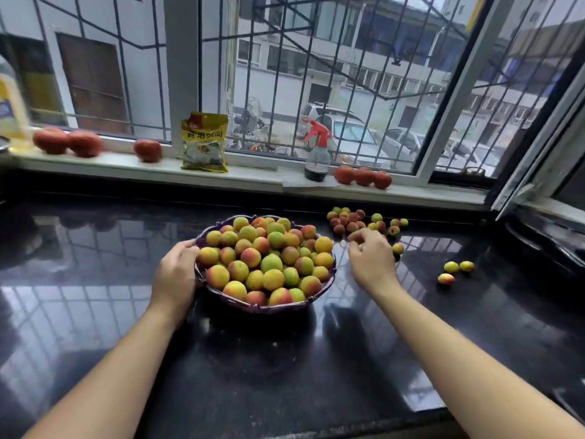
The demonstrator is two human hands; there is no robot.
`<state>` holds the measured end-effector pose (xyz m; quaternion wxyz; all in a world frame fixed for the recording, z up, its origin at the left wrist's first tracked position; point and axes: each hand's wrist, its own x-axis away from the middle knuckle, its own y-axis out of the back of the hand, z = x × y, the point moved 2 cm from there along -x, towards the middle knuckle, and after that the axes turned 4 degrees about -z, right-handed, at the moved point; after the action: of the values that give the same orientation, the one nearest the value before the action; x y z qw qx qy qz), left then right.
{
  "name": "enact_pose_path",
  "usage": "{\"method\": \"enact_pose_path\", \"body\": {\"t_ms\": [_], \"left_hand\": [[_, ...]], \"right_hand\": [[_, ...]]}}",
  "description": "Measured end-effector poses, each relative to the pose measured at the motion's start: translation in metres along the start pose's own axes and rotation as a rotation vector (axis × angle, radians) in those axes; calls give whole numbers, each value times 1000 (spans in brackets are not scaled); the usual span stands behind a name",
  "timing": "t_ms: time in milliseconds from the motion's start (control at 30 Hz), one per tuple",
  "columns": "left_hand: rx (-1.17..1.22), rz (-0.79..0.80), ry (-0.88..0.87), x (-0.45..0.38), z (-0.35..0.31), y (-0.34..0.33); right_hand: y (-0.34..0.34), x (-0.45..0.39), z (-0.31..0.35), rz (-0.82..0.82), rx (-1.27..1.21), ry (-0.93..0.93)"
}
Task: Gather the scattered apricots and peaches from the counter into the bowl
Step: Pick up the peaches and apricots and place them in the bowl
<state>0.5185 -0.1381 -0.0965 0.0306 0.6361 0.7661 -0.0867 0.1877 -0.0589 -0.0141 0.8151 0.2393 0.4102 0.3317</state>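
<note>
Head view: bowl [221,297] heaped with fruit [270,263]

A glossy black surface [95,296] mirrors daylight from a wide barred window [316,74]. On the pale sill [126,166] — tomatoes [68,142], a yellow packet [204,142], a red-topped spray bottle [316,153]. Outside, parked cars [354,134] and grey buildings.

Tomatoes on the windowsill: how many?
6. Two at far left, one left of the yellow packet, three right of the spray bottle. None seems hidden.
</note>
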Motion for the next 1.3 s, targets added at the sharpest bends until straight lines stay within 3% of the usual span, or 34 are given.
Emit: {"method": "enact_pose_path", "body": {"t_ms": [67,167,433,600,767,900,1000,1067,1167,1300], "left_hand": [[5,-2,-19,0,-3,-2],[21,-8,-6,2,-2,-2],[56,-31,-9,10,-11,-7],[67,-18,-6,12,-1,1],[65,-35,6,20,-11,-6],[75,-77,26,24,-16,-8],[19,-107,26,24,-14,-6],[4,-107,43,23,-20,-8],[18,-94,38,28,-28,-14],[-25,-105,8,34,-34,-19]], "right_hand": [[-9,5,-44,184,156,-149],[-23,14,-75,287,251,-118],[-93,-68,-66,303,387,139],[-129,-114,-73,244,444,104],[-122,-119,-73,231,380,134],[-83,-121,-53,132,-13,63],[-38,-101,-20,296,-663,-115],[-10,-79,0,408,-897,-112],[9,-54,20,504,-693,86],[1,-43,36,422,-342,288]]}}
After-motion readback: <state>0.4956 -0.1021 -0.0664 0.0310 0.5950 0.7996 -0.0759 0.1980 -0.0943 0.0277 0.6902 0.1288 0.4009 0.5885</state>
